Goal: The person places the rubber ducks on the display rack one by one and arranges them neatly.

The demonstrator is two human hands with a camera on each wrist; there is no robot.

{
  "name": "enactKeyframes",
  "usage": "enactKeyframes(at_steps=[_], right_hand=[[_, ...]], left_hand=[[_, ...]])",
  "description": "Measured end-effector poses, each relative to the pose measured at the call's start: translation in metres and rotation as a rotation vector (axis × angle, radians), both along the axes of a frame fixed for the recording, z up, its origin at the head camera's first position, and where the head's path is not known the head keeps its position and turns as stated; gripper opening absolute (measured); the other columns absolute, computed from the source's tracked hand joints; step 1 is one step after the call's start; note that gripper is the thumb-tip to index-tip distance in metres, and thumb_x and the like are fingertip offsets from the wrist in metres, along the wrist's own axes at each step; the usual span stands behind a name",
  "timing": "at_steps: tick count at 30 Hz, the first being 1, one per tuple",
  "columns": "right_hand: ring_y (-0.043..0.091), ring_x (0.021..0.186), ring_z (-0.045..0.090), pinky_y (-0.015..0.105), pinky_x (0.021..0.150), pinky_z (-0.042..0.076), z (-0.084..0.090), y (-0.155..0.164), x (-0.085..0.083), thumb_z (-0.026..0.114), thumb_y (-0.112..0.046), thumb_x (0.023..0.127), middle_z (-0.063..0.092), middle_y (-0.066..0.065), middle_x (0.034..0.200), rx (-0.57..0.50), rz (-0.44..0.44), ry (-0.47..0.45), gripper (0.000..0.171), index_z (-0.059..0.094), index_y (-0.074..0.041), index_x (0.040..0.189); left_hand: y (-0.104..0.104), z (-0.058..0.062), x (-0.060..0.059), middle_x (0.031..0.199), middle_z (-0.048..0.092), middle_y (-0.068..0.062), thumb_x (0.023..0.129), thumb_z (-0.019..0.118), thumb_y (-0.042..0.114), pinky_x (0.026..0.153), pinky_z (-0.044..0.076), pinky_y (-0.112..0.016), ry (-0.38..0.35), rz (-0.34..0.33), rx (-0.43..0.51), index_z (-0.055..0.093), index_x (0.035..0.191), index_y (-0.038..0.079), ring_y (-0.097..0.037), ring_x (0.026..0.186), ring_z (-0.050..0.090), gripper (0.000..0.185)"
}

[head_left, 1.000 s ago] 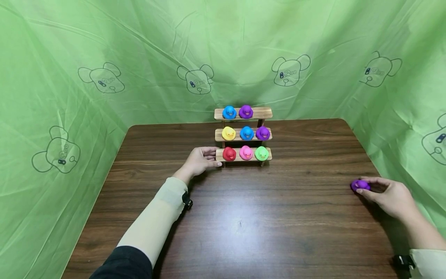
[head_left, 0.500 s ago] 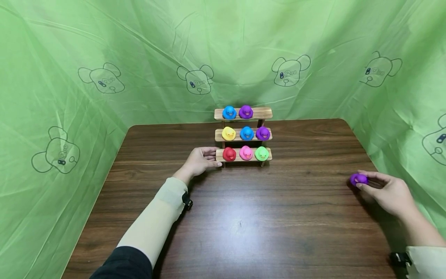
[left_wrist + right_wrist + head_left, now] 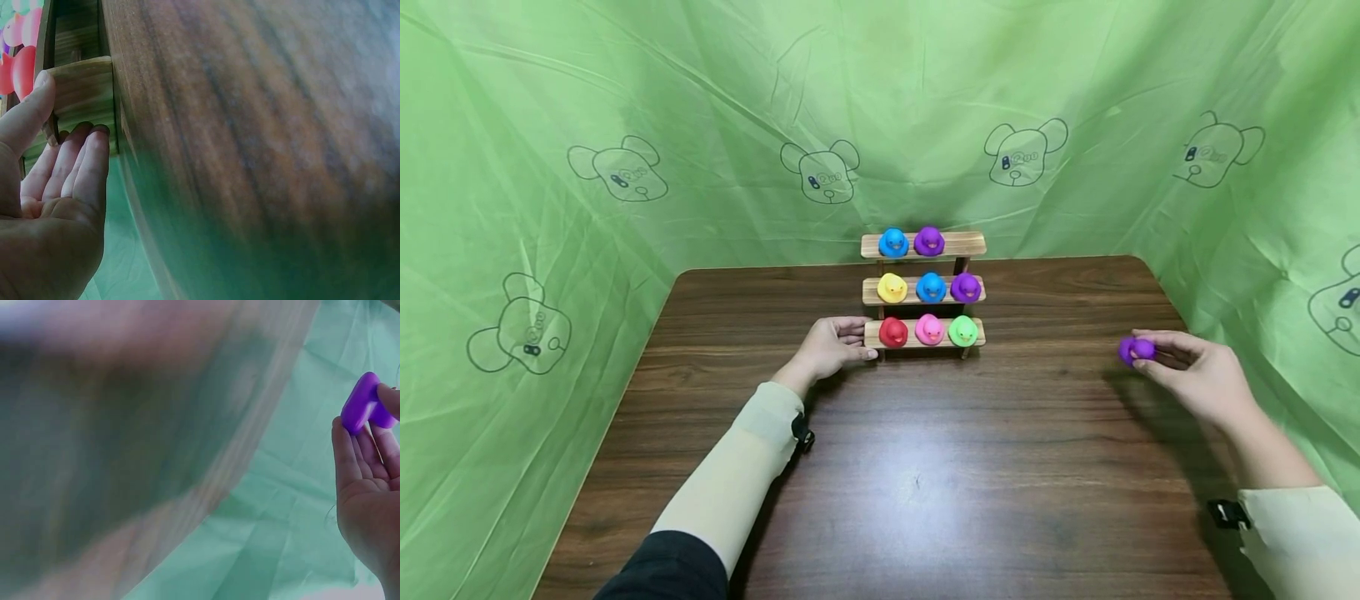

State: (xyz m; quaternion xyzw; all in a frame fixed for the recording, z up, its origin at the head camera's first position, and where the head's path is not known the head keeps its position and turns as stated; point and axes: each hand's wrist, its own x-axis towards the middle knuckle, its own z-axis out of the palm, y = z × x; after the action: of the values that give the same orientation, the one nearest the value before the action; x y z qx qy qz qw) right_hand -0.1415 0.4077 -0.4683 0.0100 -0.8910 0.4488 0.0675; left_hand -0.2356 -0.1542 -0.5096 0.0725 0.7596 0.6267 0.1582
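Observation:
A small three-tier wooden display stand (image 3: pixel 977 333) stands near the back of the table. My left hand (image 3: pixel 825 348) holds the left end of its lowest tier, the thumb at the front edge and the fingers at the side, as the left wrist view shows. My right hand (image 3: pixel 1206 377) pinches a purple rubber duck (image 3: pixel 1137 351) above the right of the table, between thumb and fingertips. A red duck (image 3: pixel 893 332), a pink duck (image 3: pixel 929 329) and a green duck (image 3: pixel 963 331) sit on the lowest tier.
The middle tier bears a yellow duck (image 3: pixel 892 287), a blue duck (image 3: pixel 931 287) and a purple duck (image 3: pixel 966 287). On the top tier, another blue duck (image 3: pixel 893 242) and another purple duck (image 3: pixel 929 241) sit left of bare wood. Green cloth (image 3: pixel 925 100) surrounds the brown table (image 3: pixel 1000 467).
My right hand has lifted the purple duck from the table's right side and carried it left and toward the back. The left hand and the stand stay in place.

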Motion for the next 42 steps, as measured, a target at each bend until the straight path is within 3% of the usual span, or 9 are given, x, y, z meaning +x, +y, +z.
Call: enactKeyframes(at_steps=[4, 10, 15, 26, 33, 42], right_hand=[[-0.009, 0.097, 0.069, 0.01, 0.082, 0.054, 0.008, -0.016, -0.014, 0.085, -0.008, 0.09, 0.074, -0.019, 0.118, -0.015, 0.037, 0.009, 0.042, 0.07, 0.003, 0.128], [-0.006, 0.098, 0.07, 0.012, 0.084, 0.055, 0.025, -0.042, -0.034, 0.083, -0.004, 0.091, 0.074, 0.0, 0.127, -0.031, 0.087, 0.032, 0.038, 0.071, 0.003, 0.126], [-0.003, 0.101, 0.071, 0.013, 0.086, 0.055, 0.037, -0.061, -0.052, 0.08, -0.001, 0.092, 0.071, 0.006, 0.133, -0.053, 0.135, 0.044, 0.036, 0.071, 0.004, 0.126], [0.003, 0.101, 0.072, 0.015, 0.087, 0.057, 0.067, -0.105, -0.087, 0.085, -0.009, 0.09, 0.073, 0.008, 0.13, -0.062, 0.206, 0.079, 0.034, 0.075, -0.002, 0.122], [0.004, 0.104, 0.071, 0.014, 0.089, 0.056, 0.076, -0.127, -0.111, 0.083, -0.006, 0.09, 0.071, 0.013, 0.131, -0.048, 0.254, 0.071, 0.035, 0.075, -0.002, 0.123], [0.02, 0.115, 0.071, 0.016, 0.089, 0.057, 0.086, -0.156, -0.135, 0.081, -0.007, 0.092, 0.07, 0.009, 0.136, -0.039, 0.31, 0.036, 0.032, 0.076, -0.005, 0.123]], left_hand=[[0.0, 0.0, 0.0, 0.134, 0.068, -0.022, 0.082, 0.087, -0.005, 0.096, 0.058, -0.027, 0.006, 0.004, -0.013, 0.064, 0.139, -0.004, -0.035, 0.125, 0.065, 0.062], [0.0, 0.001, 0.001, 0.131, 0.07, -0.019, 0.081, 0.088, -0.005, 0.096, 0.059, -0.029, 0.017, 0.018, -0.032, 0.066, 0.137, -0.002, -0.031, 0.121, 0.068, 0.06], [0.0, 0.0, 0.001, 0.13, 0.071, -0.017, 0.081, 0.089, -0.004, 0.095, 0.059, -0.028, 0.008, 0.022, -0.038, 0.067, 0.136, 0.0, -0.029, 0.12, 0.068, 0.059], [-0.001, 0.0, 0.0, 0.133, 0.069, -0.018, 0.081, 0.089, -0.002, 0.097, 0.058, -0.029, 0.009, 0.015, -0.039, 0.066, 0.138, 0.0, -0.032, 0.123, 0.066, 0.061], [-0.001, 0.0, -0.001, 0.135, 0.068, -0.018, 0.082, 0.089, -0.001, 0.099, 0.057, -0.03, 0.007, 0.007, -0.037, 0.065, 0.139, 0.0, -0.033, 0.125, 0.065, 0.062], [-0.001, -0.002, -0.001, 0.132, 0.071, -0.016, 0.081, 0.089, -0.001, 0.096, 0.058, -0.028, 0.013, 0.018, -0.05, 0.067, 0.137, 0.001, -0.03, 0.122, 0.067, 0.06]])
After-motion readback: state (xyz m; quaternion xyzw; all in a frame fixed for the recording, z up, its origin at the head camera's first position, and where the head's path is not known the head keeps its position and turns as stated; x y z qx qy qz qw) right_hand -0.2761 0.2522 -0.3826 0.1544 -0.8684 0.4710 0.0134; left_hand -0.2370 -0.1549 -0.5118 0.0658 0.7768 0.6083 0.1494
